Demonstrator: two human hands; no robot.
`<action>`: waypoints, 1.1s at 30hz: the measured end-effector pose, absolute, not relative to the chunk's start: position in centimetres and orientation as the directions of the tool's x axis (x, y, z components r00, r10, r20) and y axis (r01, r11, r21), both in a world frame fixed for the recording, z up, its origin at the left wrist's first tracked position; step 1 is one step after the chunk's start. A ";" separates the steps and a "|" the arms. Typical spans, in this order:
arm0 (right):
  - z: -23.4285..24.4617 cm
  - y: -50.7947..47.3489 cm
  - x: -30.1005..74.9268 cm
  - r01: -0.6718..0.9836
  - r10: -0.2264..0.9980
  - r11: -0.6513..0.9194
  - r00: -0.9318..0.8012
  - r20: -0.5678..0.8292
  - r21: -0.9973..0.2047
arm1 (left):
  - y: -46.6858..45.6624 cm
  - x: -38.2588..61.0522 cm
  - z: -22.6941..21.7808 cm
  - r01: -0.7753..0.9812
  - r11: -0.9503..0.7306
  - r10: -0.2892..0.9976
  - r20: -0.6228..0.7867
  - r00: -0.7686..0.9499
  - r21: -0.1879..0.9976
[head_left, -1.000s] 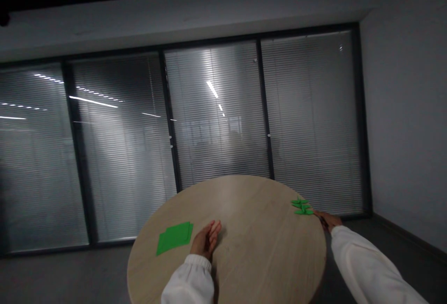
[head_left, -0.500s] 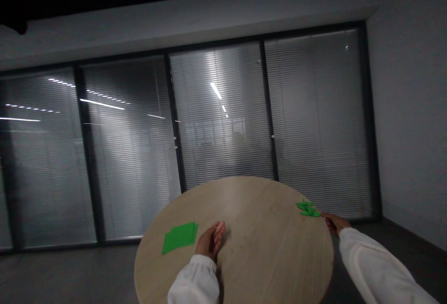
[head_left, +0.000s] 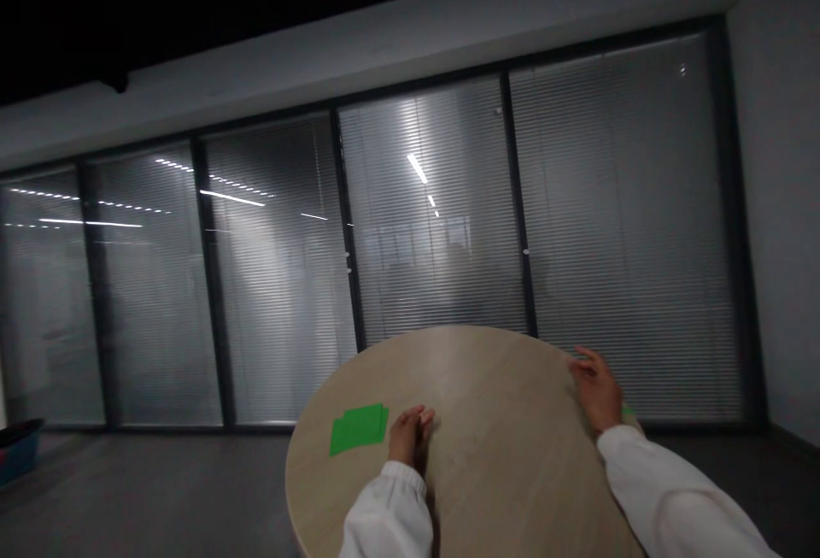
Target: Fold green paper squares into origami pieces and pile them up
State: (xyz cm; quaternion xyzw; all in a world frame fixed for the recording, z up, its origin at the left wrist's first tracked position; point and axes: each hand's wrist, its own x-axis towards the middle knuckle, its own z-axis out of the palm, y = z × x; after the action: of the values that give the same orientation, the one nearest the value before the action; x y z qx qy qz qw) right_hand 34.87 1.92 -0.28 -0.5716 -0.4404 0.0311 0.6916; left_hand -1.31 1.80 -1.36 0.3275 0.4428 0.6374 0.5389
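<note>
Side-on on the round wooden table (head_left: 500, 447), my left hand (head_left: 407, 437) is open with its fingers loosely bent, and nothing shows in it. Just to its left lies a small stack of green paper sheets (head_left: 359, 428), slightly offset from one another. Over the table's far right edge is my right hand (head_left: 595, 387), its fingers apart and no object visible between them. Only a sliver of a green folded paper piece (head_left: 629, 414) shows behind that wrist; my hand and sleeve hide the others.
Glass partitions with blinds (head_left: 442, 225) stand behind the table, divided by dark frames. A white wall (head_left: 778, 225) is at the right. On the floor at the far left sits a dark-rimmed blue bin (head_left: 19, 454).
My right hand has come off the green folded pieces and moved inward, now covering most of them. My left hand stays beside the sheets. The view has turned left.
</note>
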 end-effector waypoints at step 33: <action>-4.9 -1.1 17.2 0.926 0.956 0.277 -0.239 0.169 -0.256 | -1.3 0.6 -2.3 0.960 -0.117 0.993 0.038 0.111 0.254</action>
State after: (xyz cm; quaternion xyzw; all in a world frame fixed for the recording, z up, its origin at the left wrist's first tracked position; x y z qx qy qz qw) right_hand 17.24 -1.06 -4.89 -0.5990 -0.7855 0.0512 0.1467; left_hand 0.58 -1.29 -2.34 0.7407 0.6593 0.0995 0.0826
